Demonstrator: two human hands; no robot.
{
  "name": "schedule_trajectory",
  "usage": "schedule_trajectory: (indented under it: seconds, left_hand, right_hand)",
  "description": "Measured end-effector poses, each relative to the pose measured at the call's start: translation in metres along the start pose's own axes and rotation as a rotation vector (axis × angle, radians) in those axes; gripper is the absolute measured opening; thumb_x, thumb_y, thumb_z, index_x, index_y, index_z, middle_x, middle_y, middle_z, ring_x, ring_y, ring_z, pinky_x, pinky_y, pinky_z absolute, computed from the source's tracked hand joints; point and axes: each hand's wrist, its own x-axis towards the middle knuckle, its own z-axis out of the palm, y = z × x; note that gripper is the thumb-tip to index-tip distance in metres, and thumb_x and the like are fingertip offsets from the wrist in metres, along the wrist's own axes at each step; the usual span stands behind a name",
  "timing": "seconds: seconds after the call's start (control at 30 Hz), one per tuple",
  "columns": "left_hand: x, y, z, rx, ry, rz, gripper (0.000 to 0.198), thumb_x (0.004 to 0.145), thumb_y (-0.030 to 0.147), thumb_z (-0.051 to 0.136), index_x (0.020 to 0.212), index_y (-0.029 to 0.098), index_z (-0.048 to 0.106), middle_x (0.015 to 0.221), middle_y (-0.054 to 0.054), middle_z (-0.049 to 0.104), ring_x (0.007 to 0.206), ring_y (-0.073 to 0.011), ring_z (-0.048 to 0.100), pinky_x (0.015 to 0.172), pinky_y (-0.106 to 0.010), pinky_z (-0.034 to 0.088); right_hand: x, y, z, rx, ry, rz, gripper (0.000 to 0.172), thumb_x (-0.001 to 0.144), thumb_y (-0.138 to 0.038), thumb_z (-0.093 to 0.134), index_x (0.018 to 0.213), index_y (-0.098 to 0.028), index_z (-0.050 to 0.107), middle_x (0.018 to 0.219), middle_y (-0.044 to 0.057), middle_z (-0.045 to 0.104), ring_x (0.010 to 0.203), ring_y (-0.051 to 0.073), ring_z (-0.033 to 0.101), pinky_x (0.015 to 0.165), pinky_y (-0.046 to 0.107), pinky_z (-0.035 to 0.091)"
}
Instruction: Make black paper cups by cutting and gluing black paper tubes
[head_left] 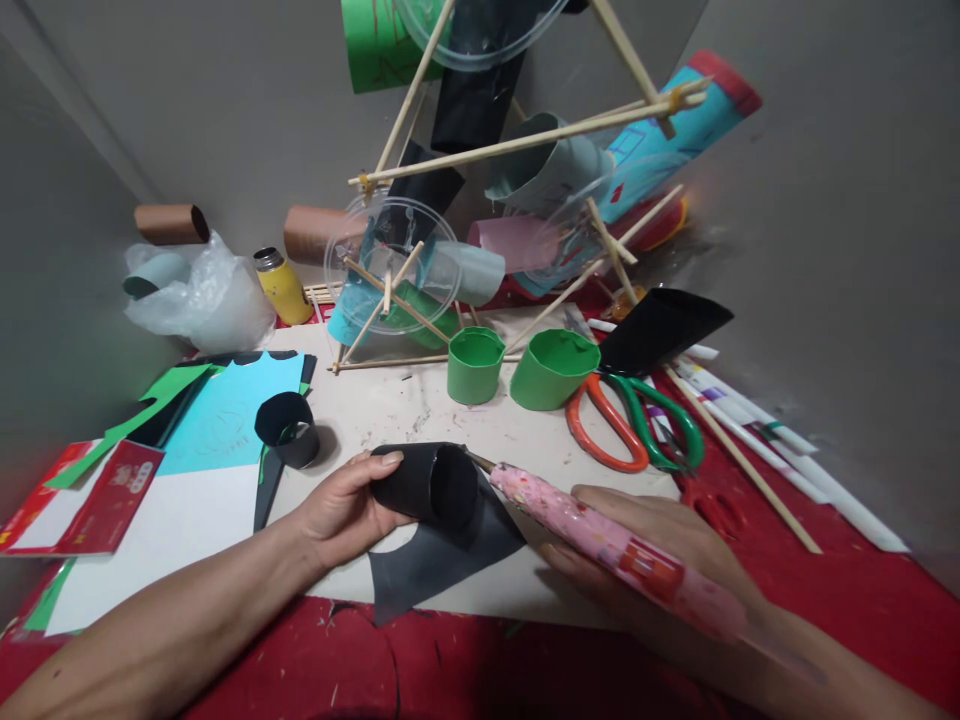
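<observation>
A black paper tube [409, 482] lies on its side in my left hand [346, 520], with the thumb on top and the fingers curled beneath it. My right hand [679, 545] is wrapped around a pink glue gun [574, 515]. The gun's metal tip reaches the upper rim of the tube's open end; whether they touch I cannot tell. Under the tube lies a cut piece of black paper [442, 575] on a pale board [360, 415]. A short black paper ring [287, 432] stands to the left. Two green paper rings [475, 375] stand behind.
Orange and green scissors [600, 440] lie right, beside a slanted black tube [660, 325] and white paper rolls [810, 475]. A wooden-stick frame [525, 150] with plastic discs and paper tubes rises behind. Coloured paper [232, 410], a yellow bottle [283, 290] and a plastic bag [217, 300] are left.
</observation>
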Motion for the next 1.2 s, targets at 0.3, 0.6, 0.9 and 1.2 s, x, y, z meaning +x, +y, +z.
schedule_trajectory:
  seconds: [0.3,0.6,0.9,1.2]
  left_hand:
    - [-0.0008,0.0008,0.0001,-0.005,-0.001,0.003,0.032,0.074,0.020,0.081,0.103,0.006,0.075,0.099,-0.014,0.079,0.089,-0.0228,0.074,0.086,-0.036,0.058]
    - [0.0009,0.0033,-0.0025,-0.048,-0.026,0.017,0.022,0.074,0.017,0.081,0.094,0.008,0.077,0.090,-0.010,0.079,0.083,-0.0170,0.074,0.081,-0.025,0.057]
    - [-0.0001,0.0043,-0.0054,-0.013,-0.020,0.026,0.026,0.078,0.020,0.077,0.100,0.007,0.075,0.094,-0.013,0.079,0.087,-0.0215,0.074,0.086,-0.035,0.058]
    - [0.0000,0.0063,-0.0024,-0.055,-0.041,0.035,0.020,0.078,0.017,0.077,0.096,0.008,0.075,0.090,-0.011,0.079,0.082,-0.0190,0.073,0.083,-0.032,0.058]
  right_hand:
    - [-0.0025,-0.0009,-0.0001,0.083,-0.022,0.032,0.033,0.094,-0.031,0.055,0.064,-0.023,0.044,0.052,-0.006,0.050,0.039,0.009,0.049,0.038,0.022,0.035]
    - [-0.0058,0.0029,0.0033,0.130,-0.024,0.066,0.032,0.091,-0.032,0.060,0.063,-0.022,0.047,0.052,-0.006,0.050,0.040,0.010,0.048,0.039,0.023,0.035]
    - [-0.0028,0.0009,0.0018,0.137,-0.026,0.050,0.033,0.091,-0.029,0.059,0.063,-0.023,0.043,0.052,-0.006,0.049,0.040,0.010,0.047,0.040,0.023,0.035]
    - [-0.0044,0.0028,0.0024,0.142,-0.024,0.054,0.032,0.092,-0.030,0.058,0.064,-0.023,0.044,0.051,-0.006,0.049,0.038,0.009,0.047,0.038,0.023,0.034]
